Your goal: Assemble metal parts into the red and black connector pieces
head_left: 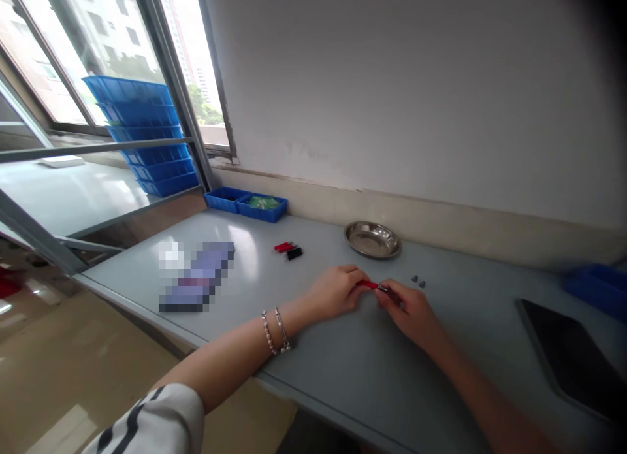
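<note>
Over the grey table (313, 369) my two hands meet at a slim red piece with a metal end (368, 284). My left hand (337, 289) pinches its red part between closed fingers. At the metal end, my right hand (404, 304) is closed, and a dark, shiny bit shows between its thumb and fingers. Similar small red pieces (283, 247) and black pieces (294, 253) with thin metal ends lie to the left of my hands. Two tiny metal parts (418, 281) rest just beyond my right hand.
A round steel dish (373, 239) stands near the wall. Farther left are two low blue bins (263, 209), one with green-and-clear contents, and a stack of blue bins (142, 134). A blurred-out flat object (200, 277) lies left; a black tablet-like slab (568, 356) lies right.
</note>
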Demonstrator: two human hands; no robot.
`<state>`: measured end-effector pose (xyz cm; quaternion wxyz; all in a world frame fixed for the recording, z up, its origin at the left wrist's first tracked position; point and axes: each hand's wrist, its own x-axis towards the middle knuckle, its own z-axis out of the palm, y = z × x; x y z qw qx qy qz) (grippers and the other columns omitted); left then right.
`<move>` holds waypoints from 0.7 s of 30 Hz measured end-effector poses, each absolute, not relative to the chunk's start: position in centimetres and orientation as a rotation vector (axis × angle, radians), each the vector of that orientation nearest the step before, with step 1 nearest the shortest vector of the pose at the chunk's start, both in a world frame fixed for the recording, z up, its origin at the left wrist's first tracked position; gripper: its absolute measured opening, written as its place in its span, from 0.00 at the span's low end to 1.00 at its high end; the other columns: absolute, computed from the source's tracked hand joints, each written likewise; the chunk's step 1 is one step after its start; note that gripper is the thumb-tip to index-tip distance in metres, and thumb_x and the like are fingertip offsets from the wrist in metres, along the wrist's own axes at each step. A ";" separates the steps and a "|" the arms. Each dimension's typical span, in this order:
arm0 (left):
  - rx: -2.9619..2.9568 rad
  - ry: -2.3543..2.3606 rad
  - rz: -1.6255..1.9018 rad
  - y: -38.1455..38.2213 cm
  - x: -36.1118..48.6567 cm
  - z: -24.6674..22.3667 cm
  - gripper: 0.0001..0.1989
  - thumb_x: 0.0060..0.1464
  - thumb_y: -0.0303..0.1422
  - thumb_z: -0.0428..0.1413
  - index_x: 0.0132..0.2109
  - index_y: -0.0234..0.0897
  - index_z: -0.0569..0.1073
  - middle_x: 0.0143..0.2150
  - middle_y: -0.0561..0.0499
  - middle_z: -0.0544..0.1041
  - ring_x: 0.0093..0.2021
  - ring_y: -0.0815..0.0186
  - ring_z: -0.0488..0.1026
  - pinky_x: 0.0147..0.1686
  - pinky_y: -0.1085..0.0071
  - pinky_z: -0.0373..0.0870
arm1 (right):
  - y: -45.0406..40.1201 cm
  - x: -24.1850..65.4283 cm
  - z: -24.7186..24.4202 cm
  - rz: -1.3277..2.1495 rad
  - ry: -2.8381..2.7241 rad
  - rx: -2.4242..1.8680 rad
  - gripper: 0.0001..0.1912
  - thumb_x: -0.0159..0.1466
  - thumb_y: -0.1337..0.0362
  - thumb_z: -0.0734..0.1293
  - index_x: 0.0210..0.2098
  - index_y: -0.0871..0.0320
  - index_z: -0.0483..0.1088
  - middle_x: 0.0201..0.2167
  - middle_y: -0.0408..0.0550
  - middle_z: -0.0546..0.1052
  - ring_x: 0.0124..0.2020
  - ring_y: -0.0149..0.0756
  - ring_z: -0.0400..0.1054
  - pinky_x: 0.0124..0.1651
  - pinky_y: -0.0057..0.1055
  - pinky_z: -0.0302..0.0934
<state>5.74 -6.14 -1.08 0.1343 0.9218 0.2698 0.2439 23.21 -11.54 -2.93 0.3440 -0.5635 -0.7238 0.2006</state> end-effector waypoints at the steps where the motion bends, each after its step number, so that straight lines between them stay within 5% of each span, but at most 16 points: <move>1: 2.672 0.787 0.708 -6.1 5.8 -1.1 0.09 0.57 0.31 0.48 0.41 0.35 0.71 0.37 0.48 0.73 0.35 0.67 0.70 0.36 0.74 0.67 | -11.6 23.2 -2.9 0.517 -1.881 -1.465 0.16 0.61 0.53 0.54 0.26 0.56 0.62 0.20 0.42 0.68 0.23 0.31 0.62 0.28 0.27 0.56; 6: 2.672 0.802 0.705 -6.1 5.9 -1.2 0.09 0.57 0.32 0.48 0.41 0.35 0.71 0.37 0.48 0.73 0.36 0.67 0.71 0.37 0.73 0.67 | -11.6 23.0 -2.6 0.433 -1.887 -1.500 0.19 0.62 0.52 0.53 0.21 0.56 0.60 0.17 0.42 0.66 0.20 0.31 0.61 0.26 0.27 0.55; 12: 2.669 0.800 0.694 -6.0 5.8 -1.2 0.10 0.58 0.33 0.47 0.41 0.35 0.71 0.38 0.48 0.73 0.37 0.67 0.70 0.37 0.73 0.67 | -11.6 22.9 -2.8 0.493 -1.783 -1.469 0.16 0.61 0.52 0.56 0.34 0.57 0.64 0.22 0.44 0.72 0.25 0.33 0.66 0.29 0.27 0.58; 21: 2.676 0.774 0.670 -6.1 5.8 -1.3 0.11 0.58 0.34 0.46 0.41 0.35 0.71 0.37 0.48 0.73 0.36 0.67 0.70 0.37 0.74 0.66 | -11.7 23.0 -2.3 0.400 -1.883 -1.490 0.20 0.62 0.52 0.52 0.23 0.56 0.62 0.18 0.43 0.68 0.22 0.31 0.62 0.28 0.28 0.56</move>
